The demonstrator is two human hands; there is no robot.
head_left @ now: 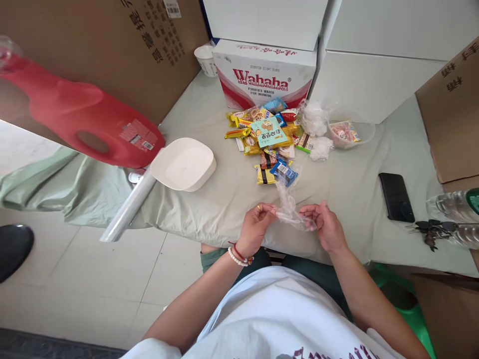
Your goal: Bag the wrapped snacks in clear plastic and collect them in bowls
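Note:
A thin, crumpled clear plastic bag (287,200) stretches between my hands at the table's front edge. My left hand (254,230) pinches one side of its rim between thumb and fingers. At the other side, the curled fingers of my right hand (330,230) are on the film, with the thumb raised. The bag's far part lies against a blue snack packet (284,172). Beyond it is a loose pile of wrapped snacks, with a pale green packet (268,131) on top.
Behind the snacks stands a Wahaha water carton (265,75). To the left are a white plastic bowl (183,164), a roll of clear film (129,207) and a red jug (93,114). A clear tub (348,133), black phone (396,197), keys (434,230) and water bottles (454,207) are on the right.

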